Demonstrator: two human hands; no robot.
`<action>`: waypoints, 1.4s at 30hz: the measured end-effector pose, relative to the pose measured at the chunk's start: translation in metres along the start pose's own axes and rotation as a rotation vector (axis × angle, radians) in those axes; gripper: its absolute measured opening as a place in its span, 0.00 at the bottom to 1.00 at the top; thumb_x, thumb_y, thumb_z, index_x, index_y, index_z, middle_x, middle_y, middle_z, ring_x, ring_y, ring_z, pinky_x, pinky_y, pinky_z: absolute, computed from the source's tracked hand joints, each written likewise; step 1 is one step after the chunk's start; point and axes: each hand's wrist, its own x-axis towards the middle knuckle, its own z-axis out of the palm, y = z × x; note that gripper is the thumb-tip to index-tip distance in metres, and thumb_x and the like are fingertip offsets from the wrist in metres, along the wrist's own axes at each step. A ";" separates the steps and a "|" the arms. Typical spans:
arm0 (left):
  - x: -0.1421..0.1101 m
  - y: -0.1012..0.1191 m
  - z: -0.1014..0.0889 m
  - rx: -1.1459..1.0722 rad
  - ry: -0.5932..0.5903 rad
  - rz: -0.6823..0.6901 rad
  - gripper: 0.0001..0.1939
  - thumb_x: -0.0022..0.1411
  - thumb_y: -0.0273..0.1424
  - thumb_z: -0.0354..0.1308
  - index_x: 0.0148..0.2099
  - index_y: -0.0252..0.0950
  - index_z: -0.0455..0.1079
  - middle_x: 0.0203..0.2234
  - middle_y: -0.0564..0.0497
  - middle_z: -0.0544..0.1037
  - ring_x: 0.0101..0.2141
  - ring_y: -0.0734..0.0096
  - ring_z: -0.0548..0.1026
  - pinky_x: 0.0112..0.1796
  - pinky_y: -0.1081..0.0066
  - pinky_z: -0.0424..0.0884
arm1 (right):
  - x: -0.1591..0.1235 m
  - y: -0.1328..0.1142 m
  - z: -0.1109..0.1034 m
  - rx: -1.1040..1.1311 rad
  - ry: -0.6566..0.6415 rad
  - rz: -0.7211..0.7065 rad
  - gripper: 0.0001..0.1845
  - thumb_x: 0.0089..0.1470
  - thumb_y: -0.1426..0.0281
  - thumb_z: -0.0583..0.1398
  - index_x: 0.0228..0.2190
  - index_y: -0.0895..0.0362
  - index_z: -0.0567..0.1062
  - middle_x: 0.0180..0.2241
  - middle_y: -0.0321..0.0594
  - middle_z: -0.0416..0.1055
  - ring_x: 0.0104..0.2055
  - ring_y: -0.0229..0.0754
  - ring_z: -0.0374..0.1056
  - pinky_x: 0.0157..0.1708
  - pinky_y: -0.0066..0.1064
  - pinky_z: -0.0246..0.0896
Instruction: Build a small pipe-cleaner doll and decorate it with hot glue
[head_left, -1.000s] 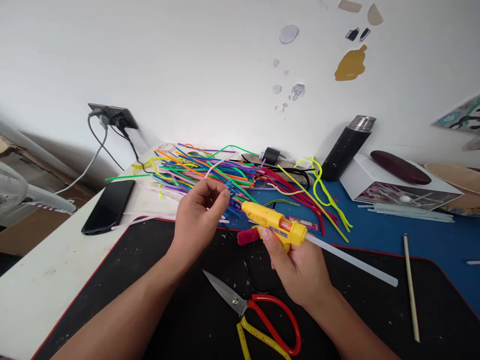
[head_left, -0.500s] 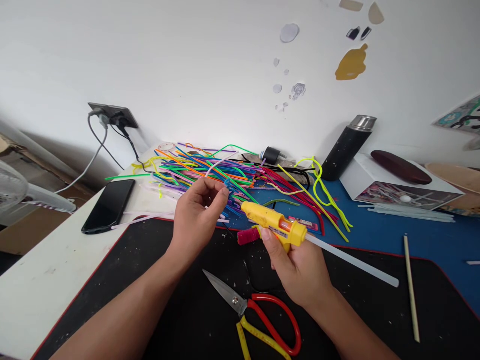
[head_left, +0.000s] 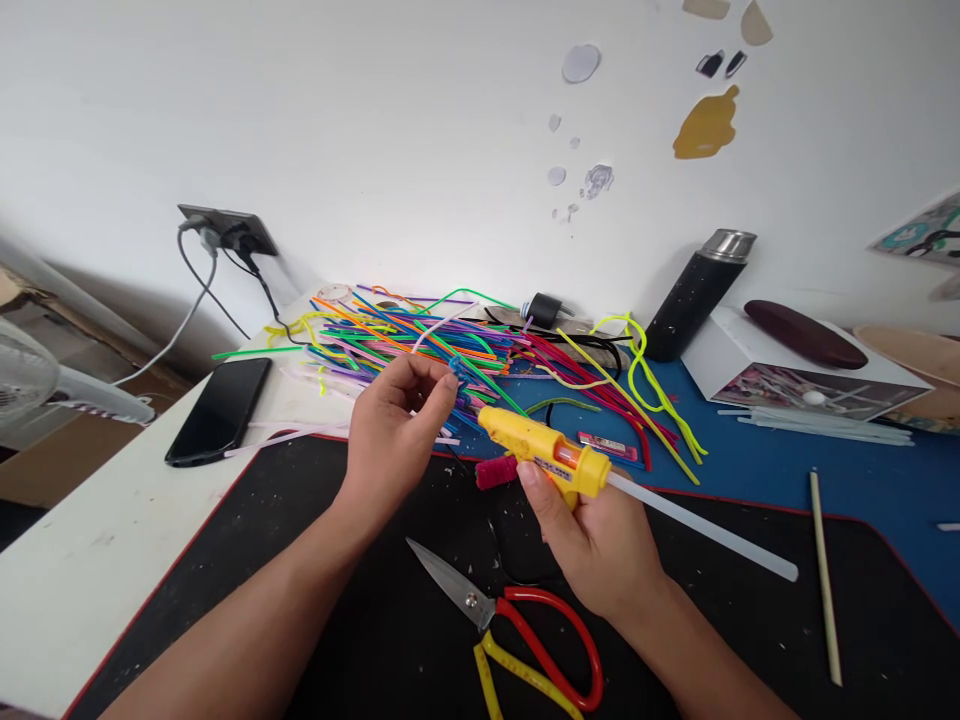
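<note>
Between the thumb and fingers of my left hand point(head_left: 401, 435) is a small twisted blue pipe cleaner piece point(head_left: 460, 377). My right hand point(head_left: 592, 530) grips a yellow hot glue gun point(head_left: 536, 445), its nozzle pointing left, close to the blue piece; I cannot tell whether they touch. A long whitish glue stick point(head_left: 705, 525) juts from the gun's back end. Just below the nozzle lies a dark pink fuzzy roll point(head_left: 495, 472), partly behind the gun. Scissors point(head_left: 480, 610) with red and yellow handles rest on the black mat point(head_left: 360, 640) below my hands.
A heap of coloured pipe cleaners point(head_left: 420, 335) spreads along the wall. At left are a black phone point(head_left: 217, 412) and a fan point(head_left: 67, 385). A dark flask point(head_left: 697, 295), a white drawer box point(head_left: 802, 370) and a thin wooden stick point(head_left: 825, 580) are at right.
The glue gun in my right hand has shifted slightly left, bringing its nozzle nearer the blue piece. My left hand has stayed almost still.
</note>
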 end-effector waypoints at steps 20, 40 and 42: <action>0.002 0.000 -0.002 0.019 0.056 0.046 0.06 0.66 0.34 0.65 0.37 0.38 0.73 0.27 0.55 0.75 0.26 0.72 0.72 0.29 0.70 0.66 | 0.001 0.002 0.001 0.031 0.009 -0.005 0.25 0.71 0.58 0.56 0.22 0.51 0.67 0.13 0.30 0.60 0.18 0.41 0.65 0.22 0.30 0.59; 0.002 -0.001 -0.002 0.006 0.067 0.066 0.06 0.67 0.34 0.64 0.37 0.39 0.73 0.27 0.55 0.75 0.27 0.72 0.71 0.29 0.69 0.66 | 0.002 0.001 0.000 0.029 -0.009 0.019 0.25 0.72 0.58 0.55 0.22 0.51 0.66 0.13 0.30 0.61 0.16 0.39 0.61 0.20 0.30 0.55; 0.002 -0.001 -0.002 0.002 0.067 0.068 0.05 0.66 0.33 0.65 0.37 0.39 0.73 0.28 0.55 0.75 0.27 0.72 0.71 0.29 0.69 0.66 | 0.002 0.001 0.000 0.018 -0.013 0.035 0.25 0.71 0.57 0.55 0.21 0.50 0.65 0.13 0.29 0.59 0.16 0.38 0.60 0.20 0.30 0.54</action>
